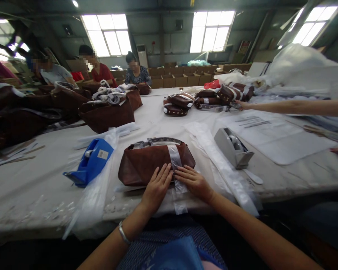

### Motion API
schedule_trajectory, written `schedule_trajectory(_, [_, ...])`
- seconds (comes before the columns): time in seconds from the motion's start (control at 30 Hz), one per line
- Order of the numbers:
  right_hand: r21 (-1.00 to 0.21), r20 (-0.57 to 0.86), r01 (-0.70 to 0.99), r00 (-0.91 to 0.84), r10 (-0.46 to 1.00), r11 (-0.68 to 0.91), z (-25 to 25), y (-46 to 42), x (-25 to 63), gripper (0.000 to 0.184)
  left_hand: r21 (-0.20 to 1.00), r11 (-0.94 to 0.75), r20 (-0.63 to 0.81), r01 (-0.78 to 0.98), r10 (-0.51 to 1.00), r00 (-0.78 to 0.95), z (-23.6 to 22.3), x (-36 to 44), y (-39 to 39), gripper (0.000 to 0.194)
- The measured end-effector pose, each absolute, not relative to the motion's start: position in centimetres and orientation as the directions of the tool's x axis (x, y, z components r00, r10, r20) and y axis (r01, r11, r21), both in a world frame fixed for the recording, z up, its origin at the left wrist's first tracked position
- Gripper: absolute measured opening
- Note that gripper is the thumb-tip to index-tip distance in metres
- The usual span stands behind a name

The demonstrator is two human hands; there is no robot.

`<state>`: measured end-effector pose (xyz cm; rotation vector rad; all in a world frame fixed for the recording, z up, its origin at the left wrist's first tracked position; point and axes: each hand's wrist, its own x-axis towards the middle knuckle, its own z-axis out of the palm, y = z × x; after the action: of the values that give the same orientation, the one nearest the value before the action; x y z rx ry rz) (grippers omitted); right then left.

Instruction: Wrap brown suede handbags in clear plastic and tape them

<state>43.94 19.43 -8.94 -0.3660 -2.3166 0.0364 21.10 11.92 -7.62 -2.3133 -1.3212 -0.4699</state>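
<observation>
Lower centre: left hand (pixel 159 187) and right hand (pixel 195 183), each open with fingers extended, pressed flat on the near side of one brown bag (pixel 148 163), gripping nothing, a clear strip (pixel 174 157) running over the bag between them. Left of centre, beside the bag, one blue tape dispenser (pixel 91 161); right of centre, one grey tape dispenser (pixel 233 148), with long plastic wrap (pixel 224 168) between it and the bag. Beyond, upper middle, a small stack of brown pouches (pixel 177 105); upper left, a large brown bag (pixel 108 114); upper right, another person's hand (pixel 240 105) at more brown items (pixel 228 93).
</observation>
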Motion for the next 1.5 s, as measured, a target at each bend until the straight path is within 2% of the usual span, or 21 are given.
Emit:
schedule_trajectory(0.17, [-0.118,0.7,0.266,-0.661,0.27,0.957,-9.2,19.1,43.8,0.046,-0.142,-0.55,0.437,0.823,0.711,0.551,-7.1,20.9,12.5,0.062])
schedule_trajectory(0.33, [-0.093,0.658,0.333,-0.687,0.308,0.938,-8.7,17.3,43.8,0.049,-0.082,-0.511,0.437,0.855,0.753,0.492,-7.8,21.2,12.2,0.065])
schedule_trajectory(0.5, [-0.258,0.671,0.308,-0.625,0.399,0.916,-6.6,14.8,45.6,0.036,-0.058,-0.511,0.46,0.857,0.748,0.477,-8.5,21.4,12.2,0.062])
schedule_trajectory(0.63, [-0.345,0.688,0.381,-0.519,0.507,0.858,-5.0,15.4,46.2,0.031,-0.044,-0.515,0.469,0.856,0.746,0.473,-8.6,21.2,12.4,0.063])
schedule_trajectory(0.87, [-0.216,0.617,0.493,-0.6,0.509,0.843,-6.0,18.9,43.6,0.04,-0.005,-0.539,0.482,0.842,0.737,0.474,-8.2,21.1,12.3,0.065])
schedule_trajectory(1.0, [-0.168,0.586,0.565,-0.602,0.542,0.808,-7.0,18.8,43.1,0.043,0.126,-0.537,0.454,0.834,0.779,0.433,-7.1,21.6,12.0,0.066])
schedule_trajectory(1.1, [-0.138,0.567,0.59,-0.611,0.552,0.795,-7.6,18.6,43.1,0.047,0.201,-0.503,0.494,0.841,0.793,0.356,-6.9,22.1,12.1,0.056])
schedule_trajectory(1.23, [-0.123,0.56,0.609,-0.61,0.561,0.784,-7.9,18.7,42.8,0.046,0.154,-0.49,0.611,0.858,0.73,0.307,-8.1,22.6,12.6,0.038])
schedule_trajectory(1.37, [-0.141,0.559,0.596,-0.611,0.56,0.791,-7.5,17.7,43.2,0.042,0.089,-0.478,0.643,0.874,0.697,0.316,-9.0,22.6,12.8,0.037])
schedule_trajectory(1.5, [-0.132,0.535,0.511,-0.684,0.495,0.849,-7.3,14.6,45.4,0.048,0.088,-0.47,0.628,0.878,0.711,0.317,-8.8,22.6,12.6,0.039])
